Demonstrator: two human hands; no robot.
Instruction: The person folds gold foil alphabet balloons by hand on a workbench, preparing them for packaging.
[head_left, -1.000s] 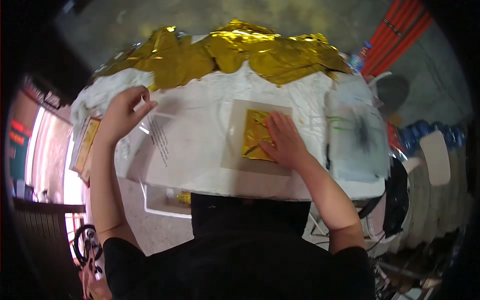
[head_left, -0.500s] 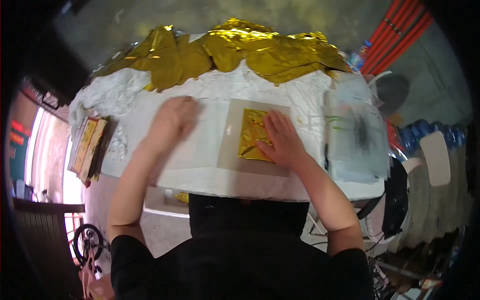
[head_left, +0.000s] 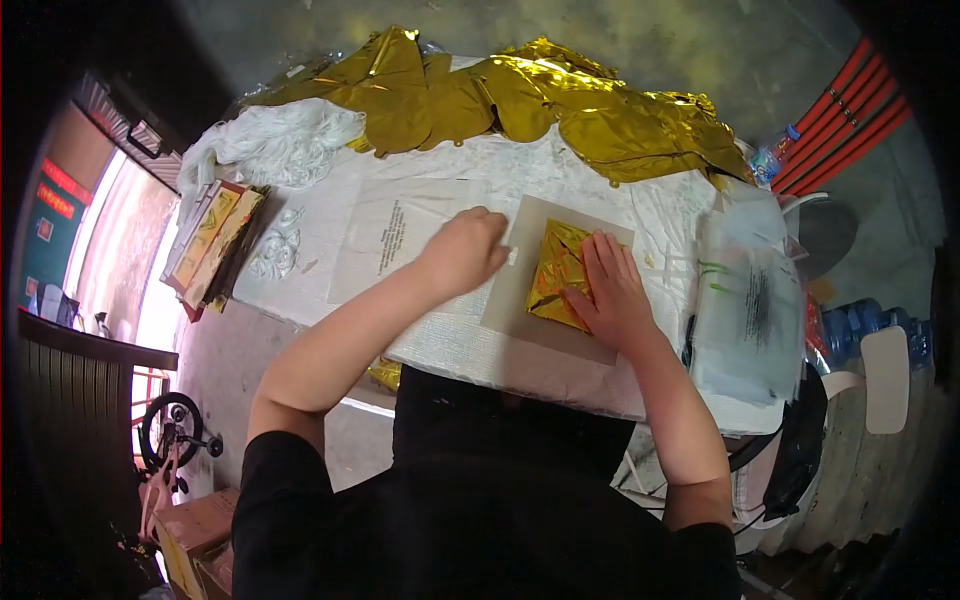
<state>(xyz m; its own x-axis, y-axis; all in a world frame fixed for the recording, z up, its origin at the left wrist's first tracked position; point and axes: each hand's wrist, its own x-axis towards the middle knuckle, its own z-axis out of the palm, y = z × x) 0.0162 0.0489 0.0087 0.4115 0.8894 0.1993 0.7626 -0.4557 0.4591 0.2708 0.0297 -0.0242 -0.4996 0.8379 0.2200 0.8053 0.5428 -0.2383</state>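
My right hand (head_left: 616, 292) lies with its fingers stretched out on a folded gold foil sheet (head_left: 552, 282), pressing its right side. Under the foil is a flat grey-brown board (head_left: 510, 305) on the white-covered table. My left hand (head_left: 464, 252) is closed, knuckles up, just left of the board; anything inside its fingers is hidden. A clear plastic bag (head_left: 362, 235) with printed text lies flat to the left of that hand.
Gold foil balloons (head_left: 450, 100) spread along the table's far edge. White string (head_left: 285, 140) and a stack of boxes (head_left: 215, 245) are at the left. Clear plastic bags (head_left: 745, 330) lie at the right end, a bottle (head_left: 770, 160) beyond them.
My left hand has moved right, closer to the board, and is less blurred. My right hand stays on the foil. The whole view has shifted and turned slightly.
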